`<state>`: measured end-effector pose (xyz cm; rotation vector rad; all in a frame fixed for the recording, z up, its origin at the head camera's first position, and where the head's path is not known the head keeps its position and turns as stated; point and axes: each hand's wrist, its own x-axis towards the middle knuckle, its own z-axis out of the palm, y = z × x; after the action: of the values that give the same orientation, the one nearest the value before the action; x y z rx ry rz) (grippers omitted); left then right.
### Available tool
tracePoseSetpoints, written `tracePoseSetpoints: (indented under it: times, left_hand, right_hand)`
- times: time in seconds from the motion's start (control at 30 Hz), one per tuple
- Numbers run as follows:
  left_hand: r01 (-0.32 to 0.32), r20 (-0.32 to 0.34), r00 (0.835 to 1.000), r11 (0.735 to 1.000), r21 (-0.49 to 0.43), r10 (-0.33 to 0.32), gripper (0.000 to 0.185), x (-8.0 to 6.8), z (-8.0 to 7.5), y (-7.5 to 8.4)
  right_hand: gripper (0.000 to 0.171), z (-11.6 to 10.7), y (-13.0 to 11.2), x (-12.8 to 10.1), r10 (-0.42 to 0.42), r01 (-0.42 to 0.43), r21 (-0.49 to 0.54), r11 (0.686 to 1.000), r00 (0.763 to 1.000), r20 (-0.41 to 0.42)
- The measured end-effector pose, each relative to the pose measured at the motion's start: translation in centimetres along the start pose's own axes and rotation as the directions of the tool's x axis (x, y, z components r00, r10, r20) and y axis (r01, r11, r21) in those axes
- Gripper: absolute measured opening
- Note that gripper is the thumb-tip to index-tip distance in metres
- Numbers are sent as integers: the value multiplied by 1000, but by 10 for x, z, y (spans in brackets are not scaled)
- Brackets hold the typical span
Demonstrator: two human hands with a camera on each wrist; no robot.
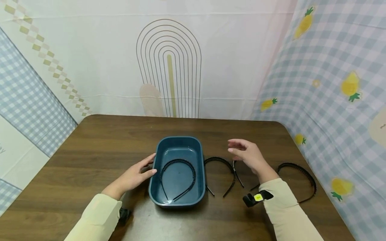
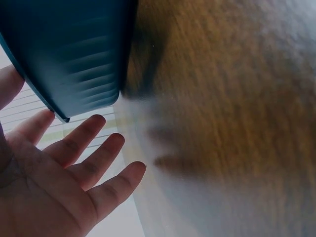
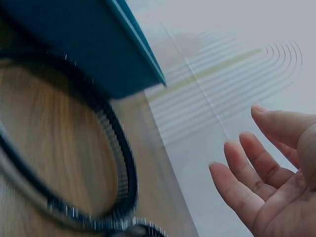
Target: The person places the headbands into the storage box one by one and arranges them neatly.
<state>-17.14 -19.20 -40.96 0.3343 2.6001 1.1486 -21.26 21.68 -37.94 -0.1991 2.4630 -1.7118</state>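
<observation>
Headband (image 1: 177, 176), black and toothed, lies arched inside the blue tub (image 1: 181, 142) at mid-table. Your left hand (image 1: 132, 175) rests against the tub's left wall, fingers (image 2: 94, 148) straight and spread. Your right hand (image 1: 248, 155) hovers, fingers (image 3: 247, 182) relaxed and apart, holding nothing, above a second headband (image 1: 221, 174) just right of the tub. A third headband (image 1: 298, 179) lies farther right.
</observation>
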Motion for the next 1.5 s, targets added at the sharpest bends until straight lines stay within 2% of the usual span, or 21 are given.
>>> tracePoseSetpoints:
  times: [0.57, 0.87, 1.0, 1.17, 1.5]
  left_hand:
    - [5, 5, 1000, 1000, 1, -5, 70, 1, 1, -2]
    - [2, 7, 1000, 1000, -9, -1, 69, 1, 0, -1]
    - [8, 7, 1000, 1000, -14, -8, 69, 1, 0, -1]
    - [4, 3, 1000, 1000, -12, -4, 69, 1, 0, 0]
    - [-1, 3, 1000, 1000, -12, 1, 69, 0, 0, 0]
  right_hand:
    - [49, -49, 36, -27, 27, -36, -142, 989, 997, -68]
    - [48, -75, 47, -35, 24, -52, -248, 967, 993, -112]
    - [47, -89, 50, -37, -12, -36, -339, 940, 990, -139]
    - [47, -109, 57, -38, -38, -43, -463, 886, 986, -163]
    - [39, -138, 82, -39, -61, -39, -570, 821, 986, -156]
